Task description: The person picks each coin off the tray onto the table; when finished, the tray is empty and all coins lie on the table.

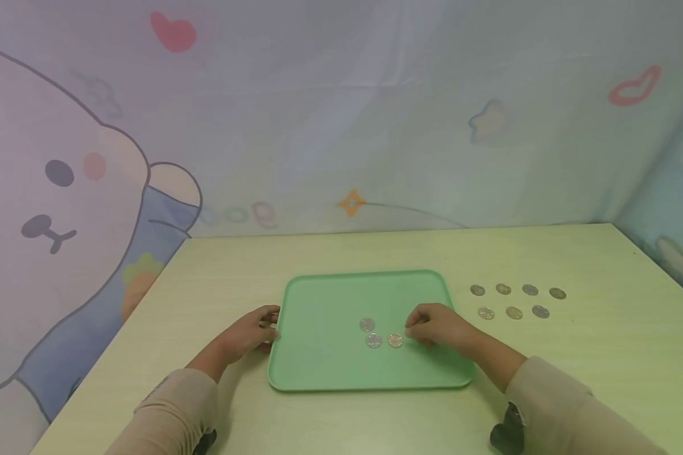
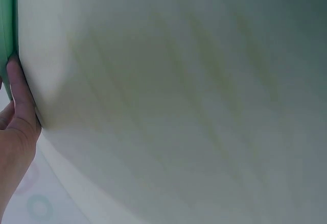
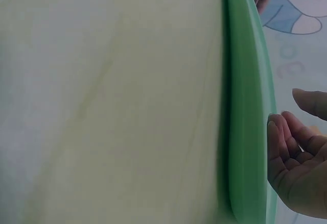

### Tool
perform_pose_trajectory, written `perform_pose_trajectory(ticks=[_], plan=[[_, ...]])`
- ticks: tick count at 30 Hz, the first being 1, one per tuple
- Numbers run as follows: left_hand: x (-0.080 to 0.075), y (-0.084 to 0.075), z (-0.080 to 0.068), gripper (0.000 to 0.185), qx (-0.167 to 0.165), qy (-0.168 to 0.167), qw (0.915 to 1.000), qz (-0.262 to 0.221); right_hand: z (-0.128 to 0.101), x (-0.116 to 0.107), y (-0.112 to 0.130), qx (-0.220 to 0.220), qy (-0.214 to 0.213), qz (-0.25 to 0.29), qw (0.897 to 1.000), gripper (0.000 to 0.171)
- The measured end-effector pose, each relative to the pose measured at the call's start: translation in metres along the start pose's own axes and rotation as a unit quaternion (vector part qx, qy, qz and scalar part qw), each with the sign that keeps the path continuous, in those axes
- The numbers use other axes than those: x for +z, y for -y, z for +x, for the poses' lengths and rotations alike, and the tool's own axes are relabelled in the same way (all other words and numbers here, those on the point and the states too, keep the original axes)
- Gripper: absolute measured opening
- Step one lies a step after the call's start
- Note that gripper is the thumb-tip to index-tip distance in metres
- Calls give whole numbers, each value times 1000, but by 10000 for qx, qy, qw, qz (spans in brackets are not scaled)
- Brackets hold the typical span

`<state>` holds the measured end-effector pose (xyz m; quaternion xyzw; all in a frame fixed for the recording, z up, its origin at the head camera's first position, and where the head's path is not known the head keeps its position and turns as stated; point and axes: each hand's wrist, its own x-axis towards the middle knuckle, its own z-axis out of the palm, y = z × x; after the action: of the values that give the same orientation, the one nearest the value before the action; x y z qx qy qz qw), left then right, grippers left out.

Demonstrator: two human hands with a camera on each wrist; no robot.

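A green tray (image 1: 319, 366) lies on the table. My left hand (image 1: 249, 335) holds its left rim; in the left wrist view, the fingers (image 2: 21, 89) reach the tray's edge (image 2: 7, 25). On the tray are three coins: a silver one (image 1: 367, 324) behind, another silver one (image 1: 373, 340) in front of it, and a yellowish one (image 1: 395, 340) to the right. My right hand (image 1: 441, 328) is over the tray, just right of the yellowish coin. In the right wrist view its fingers (image 3: 291, 137) are loosely bent, the thumb stands apart, and nothing shows between them.
Several coins lie in two rows on the table right of the tray, among them a front-row coin (image 1: 514, 313) and a back-row coin (image 1: 530, 289). Behind the pale table (image 1: 603, 354) hangs a printed cloth backdrop (image 1: 319, 126).
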<state>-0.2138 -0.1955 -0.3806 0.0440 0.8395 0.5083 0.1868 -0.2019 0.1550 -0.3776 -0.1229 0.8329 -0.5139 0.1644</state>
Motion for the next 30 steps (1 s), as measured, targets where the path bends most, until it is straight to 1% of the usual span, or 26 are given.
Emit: perform_pose_trajectory(ticks=[3, 12, 15, 19, 21, 26, 30], plan=[[0, 0, 0, 52, 0, -9, 10000, 19, 2, 4, 1, -70, 46, -166, 9998, 19], [0, 0, 1, 52, -20, 19, 10000, 2, 8, 14, 5, -93, -34, -865, 9962, 25], [0, 0, 1, 52, 8, 46, 10000, 16, 9, 17, 6, -215, -87, -1270, 9916, 22], [-1, -1, 1, 51, 25, 72, 10000, 5, 11, 22, 7, -416, -222, -1874, 9811, 16], [-1, -1, 1, 51, 17, 62, 10000, -25, 12, 24, 8, -430, -282, -2038, 9777, 14], [-1, -1, 0, 53, 61, 120, 9999, -32, 13, 26, 11, -453, -287, -2115, 9759, 14], [-1, 0, 0, 53, 67, 115, 9999, -45, 11, 26, 12, -508, -295, -2001, 9780, 16]])
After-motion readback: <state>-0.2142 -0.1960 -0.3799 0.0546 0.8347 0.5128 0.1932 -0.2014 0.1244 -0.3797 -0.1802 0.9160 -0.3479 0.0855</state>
